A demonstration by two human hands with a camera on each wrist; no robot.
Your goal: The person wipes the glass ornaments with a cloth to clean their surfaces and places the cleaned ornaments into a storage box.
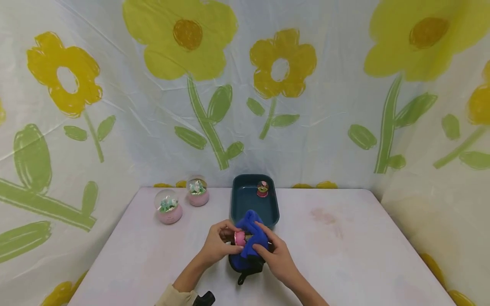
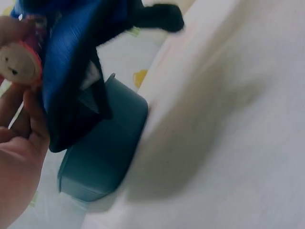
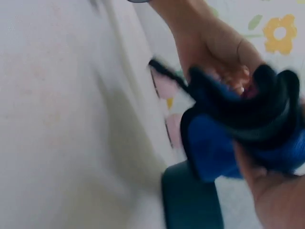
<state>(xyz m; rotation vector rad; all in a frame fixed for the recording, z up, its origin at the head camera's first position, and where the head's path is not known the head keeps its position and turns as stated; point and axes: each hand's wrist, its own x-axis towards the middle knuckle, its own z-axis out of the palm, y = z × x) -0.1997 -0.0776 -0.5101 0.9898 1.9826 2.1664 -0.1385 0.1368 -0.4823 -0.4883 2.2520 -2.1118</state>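
Observation:
In the head view my left hand pinches a small snow globe by its pink base. My right hand grips a blue cloth with black edging and a black loop, folded over the globe's other end. That end is mostly hidden by the cloth. The left wrist view shows the pale round underside of the base between my fingers, beside the blue cloth. Blurred in the right wrist view, the cloth hangs from my right hand.
Just beyond my hands stands a dark teal tray, with a small globe on a pink-red base inside. Two larger snow globes with pink bases, one nearer and one farther, stand at the table's back left. A flower-printed curtain surrounds the table.

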